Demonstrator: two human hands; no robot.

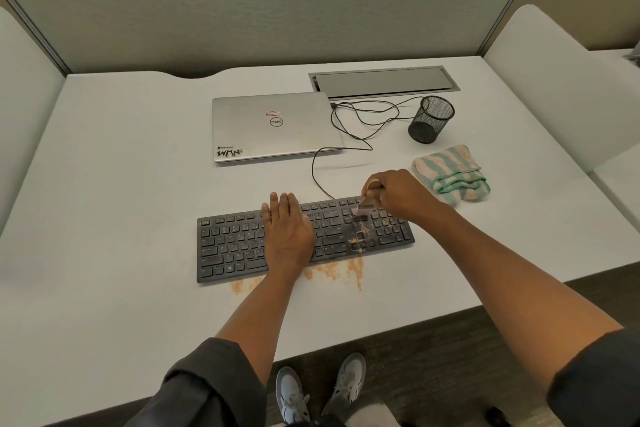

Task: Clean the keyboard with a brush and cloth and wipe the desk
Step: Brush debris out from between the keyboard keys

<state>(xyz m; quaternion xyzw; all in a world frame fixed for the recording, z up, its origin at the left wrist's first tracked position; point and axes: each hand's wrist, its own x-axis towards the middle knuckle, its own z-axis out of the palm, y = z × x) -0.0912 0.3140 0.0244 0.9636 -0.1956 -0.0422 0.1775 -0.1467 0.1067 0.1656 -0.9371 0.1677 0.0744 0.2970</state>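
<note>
A black keyboard (304,239) was laid near the front edge of the pale desk (121,184), slightly askew, with its right end farther back. The left hand (287,232) was pressed flat on the middle of the keys, its fingers straight and close together. The right hand (398,194) was curled around the handle of a small brush (367,201), which was held over the upper right part of the keyboard; the bristles seemed to be touching the keys there, though motion blur left that uncertain. Tan crumbs (358,236) were scattered across the keys just below the brush, and more were spread on the desk along the keyboard's front edge. A folded green-and-cream striped cloth (450,173) was left just right of the right hand, apart from the keyboard. Behind it a black mesh pen cup (431,120) was stood, and a closed silver laptop (273,126) was set behind the keyboard, with a black cable (360,121) looped between them.
</note>
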